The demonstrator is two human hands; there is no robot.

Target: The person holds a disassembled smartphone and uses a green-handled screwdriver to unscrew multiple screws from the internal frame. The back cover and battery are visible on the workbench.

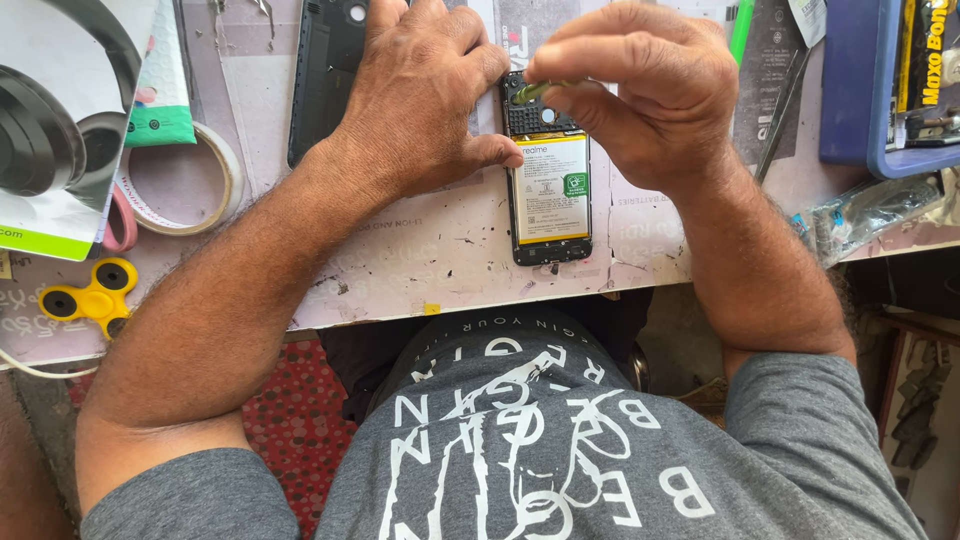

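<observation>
Pinched between the thumb and fingers of the right hand (650,95) is a small yellow-green tool (532,92), its tip set on the dark upper part of an opened phone (548,170); this grip is pressed together on the tool, though the curled fingers hide most of its length. Directly beneath that grip lies the phone, back cover off, white-and-yellow battery (550,188) showing, its long axis running from the grip straight toward the person's body, so nearly all of the phone lies on the near side of the tool tip. On the other side, the left hand (420,95) lies flat on the table (400,260), fingers loosely curled and holding nothing, its thumb tip touching the phone's left edge beside the battery's top and a fingertip against the upper left corner. Both hands touch the phone, but the right one is nearer its upper end. Beyond the left hand lies a dark back cover (325,70); farther out on that side are a roll of tape (185,180) and a yellow spinner toy (88,298). Outward from the right hand sits a blue tray (860,110).
</observation>
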